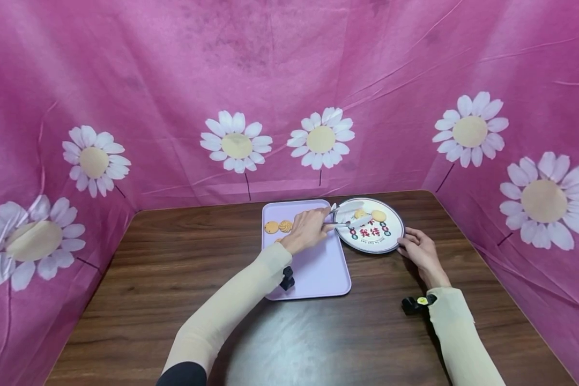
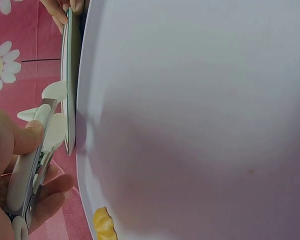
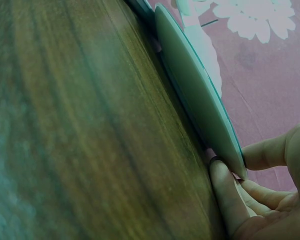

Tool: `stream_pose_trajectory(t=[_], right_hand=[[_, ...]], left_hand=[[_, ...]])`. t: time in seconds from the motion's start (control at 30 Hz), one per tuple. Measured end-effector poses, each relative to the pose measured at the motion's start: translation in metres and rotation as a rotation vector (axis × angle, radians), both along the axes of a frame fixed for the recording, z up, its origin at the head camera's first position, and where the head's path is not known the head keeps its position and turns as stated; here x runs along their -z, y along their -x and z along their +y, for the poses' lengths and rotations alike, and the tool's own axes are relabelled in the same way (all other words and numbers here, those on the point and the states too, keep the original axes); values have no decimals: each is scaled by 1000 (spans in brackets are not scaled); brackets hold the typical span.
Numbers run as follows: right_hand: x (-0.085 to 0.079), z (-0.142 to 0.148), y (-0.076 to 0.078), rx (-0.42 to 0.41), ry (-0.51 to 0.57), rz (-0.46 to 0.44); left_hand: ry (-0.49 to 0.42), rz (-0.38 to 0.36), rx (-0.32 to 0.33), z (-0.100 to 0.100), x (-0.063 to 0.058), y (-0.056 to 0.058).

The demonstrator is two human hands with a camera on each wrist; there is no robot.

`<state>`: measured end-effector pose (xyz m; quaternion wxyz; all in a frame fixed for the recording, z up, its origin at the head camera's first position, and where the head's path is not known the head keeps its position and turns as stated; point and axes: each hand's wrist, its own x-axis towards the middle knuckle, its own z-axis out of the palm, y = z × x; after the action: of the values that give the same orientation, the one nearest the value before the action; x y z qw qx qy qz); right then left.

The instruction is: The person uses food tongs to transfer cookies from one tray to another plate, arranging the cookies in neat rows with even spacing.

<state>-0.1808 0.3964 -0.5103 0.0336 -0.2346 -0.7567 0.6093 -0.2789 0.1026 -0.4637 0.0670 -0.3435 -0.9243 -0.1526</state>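
Left hand [image 1: 307,228] with tongs [image 2: 26,165] reaching over a plate [image 1: 390,216], right hand [image 1: 422,254] at its rim.
On the wooden counter [image 1: 173,268], a lavender tray [image 1: 318,273] carries a speckled cookie [image 1: 271,227], a swirled cookie [image 1: 285,225] and a third cookie [image 1: 278,240] partly hidden by the left wrist, all toward its far left; above the tray the left hand grips the tongs, thumb on one arm and fingers curled about the other; their tips are parted over the plate, a pale cookie [image 1: 360,213] between them, though whether they squeeze it cannot be told; the printed plate sits just beside the tray's right edge, a smooth oval cookie [image 1: 378,216] lying right of the tips; farthest right, the right hand pinches the plate's rim, thumb above, fingers below.
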Motion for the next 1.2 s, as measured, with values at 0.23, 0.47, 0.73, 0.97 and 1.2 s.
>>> stream_pose_trajectory(t=[0.23, 0.47, 0.73, 0.97, 1.2], right_hand=[[0, 0, 0, -3, 5, -2], [-1, 0, 0, 1, 13, -1], [-1, 1, 0, 1, -6, -16], [-1, 1, -1, 12, -10, -19], [-2, 0, 0, 1, -12, -19]], left_hand=[[-21, -8, -27, -8, -3, -1], [-58, -19, -42, -26, -5, -3], [-79, -2, -71, -59, -9, -4], [-100, 3, -73, -88, -13, -11], [-93, 3, -108, -117, -10, -20]])
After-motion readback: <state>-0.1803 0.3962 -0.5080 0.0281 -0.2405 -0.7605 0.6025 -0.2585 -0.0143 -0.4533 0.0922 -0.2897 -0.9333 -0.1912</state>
